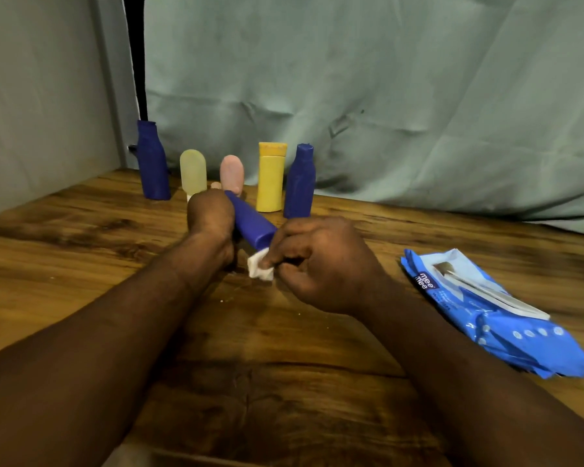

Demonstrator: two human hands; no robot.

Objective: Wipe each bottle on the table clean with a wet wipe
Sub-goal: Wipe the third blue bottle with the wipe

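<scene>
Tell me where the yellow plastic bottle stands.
In the head view, the yellow plastic bottle stands upright, centre-back, between the pink rounded bottle and the rightmost dark blue bottle.

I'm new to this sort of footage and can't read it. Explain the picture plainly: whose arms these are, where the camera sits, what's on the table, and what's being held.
There is no machine here. A person works with bare hands, and the single camera is worn on their head, looking forward and down, so both arms reach in from the bottom edge. The left hand grips a blue bottle, held tilted. The right hand pinches a small white wet wipe at that bottle's near end. On the wooden table behind stand a tall blue bottle, a pale tube, a pink tube, a yellow bottle and a shorter blue bottle. A blue pack of wipes lies to the right.
</scene>
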